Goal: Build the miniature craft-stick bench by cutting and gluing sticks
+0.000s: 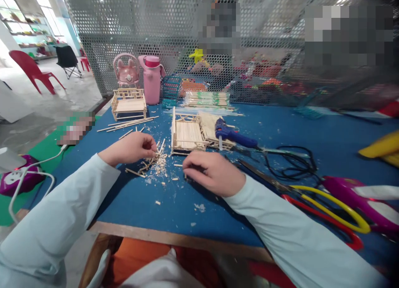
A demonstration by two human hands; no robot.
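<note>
Stick scraps [158, 163] are lying in a loose pile on the blue table [140, 200], between both hands. Left hand [129, 148] is sitting at the pile's 9 o'clock, fingertips pinching shut on scraps. Right hand [212, 171] is resting at 3 o'clock, fingers curling down; can't tell if it's gripping anything. Two stick builds: near bench [187, 134] at 12 o'clock, far bench [129, 103] at 11. One glue gun [232, 135] at 1 o'clock. Blue basket [171, 88] is standing far back at 12; contents unreadable.
</note>
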